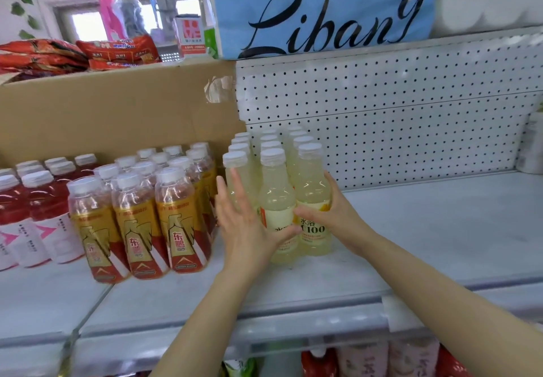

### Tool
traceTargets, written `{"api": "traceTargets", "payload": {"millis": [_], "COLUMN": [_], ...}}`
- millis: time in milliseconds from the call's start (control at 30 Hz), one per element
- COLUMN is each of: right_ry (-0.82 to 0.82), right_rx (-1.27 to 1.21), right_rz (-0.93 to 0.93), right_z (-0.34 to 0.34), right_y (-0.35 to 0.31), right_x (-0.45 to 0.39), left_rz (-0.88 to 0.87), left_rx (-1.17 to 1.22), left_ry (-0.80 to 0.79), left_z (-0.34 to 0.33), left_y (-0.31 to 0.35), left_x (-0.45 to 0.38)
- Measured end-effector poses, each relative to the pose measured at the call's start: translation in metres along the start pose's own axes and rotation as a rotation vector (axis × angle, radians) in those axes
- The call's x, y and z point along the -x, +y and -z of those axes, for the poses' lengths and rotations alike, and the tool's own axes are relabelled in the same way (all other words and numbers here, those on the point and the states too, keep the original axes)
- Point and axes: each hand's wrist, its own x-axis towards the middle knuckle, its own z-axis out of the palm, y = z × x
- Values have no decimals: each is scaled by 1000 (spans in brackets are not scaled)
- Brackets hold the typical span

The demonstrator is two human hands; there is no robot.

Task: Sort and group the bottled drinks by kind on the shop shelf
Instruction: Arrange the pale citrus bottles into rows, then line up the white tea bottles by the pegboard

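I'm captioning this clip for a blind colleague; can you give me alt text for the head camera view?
Two bare hands, left hand and right hand, press in on a block of pale yellow bottled drinks on a white shop shelf. Beside them stand gold-and-red labelled bottles and red drinks.

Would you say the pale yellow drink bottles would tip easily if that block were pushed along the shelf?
Probably somewhat: the pale yellow plastic bottles are tall and narrow, so a lone one might topple. Packed in rows, they likely brace each other. They look full, so probably heavy for their size. The left hand and right hand flank the front row.
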Motion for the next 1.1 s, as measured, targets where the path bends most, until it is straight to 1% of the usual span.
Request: {"api": "traceTargets", "payload": {"millis": [67,133,167,200,267,333,400,567,767,933,1100], "right_ry": [72,244,326,378,418,429,473,527,546,513,499], "right_rx": [82,287,428,576,853,1014,1104,1147,1167,1208,1265], "right_rz": [-19,-14,14,45,119,193,219,88,-30,-93,-47], "right_z": [-1,4,9,14,21,28,34,55,108,178,244], "right_y": [-8,-15,-17,-19,-24,-28,-28,-26,-30,-28,-28], "right_x": [14,26,32,38,53,69,87,127,164,188,208], "left_rz": [-60,-222,-321,-412,-588,-748,-829,-795,-738,-732,-694], "left_rx": [-99,-149,-141,-128,-154,-211,-265,-337,-356,-345,-298], "left_ry": [101,227,255,241,163,68,-55,-288,-439,-448,-425], "left_z": [4,14,18,20,18,11,6,-6,-30,-67,-105], "left_y": [1,8,12,16,21,25,32,66,121,181,231], "left_x": [1,3,4,4,4,4,6,15,29,42,63]}}
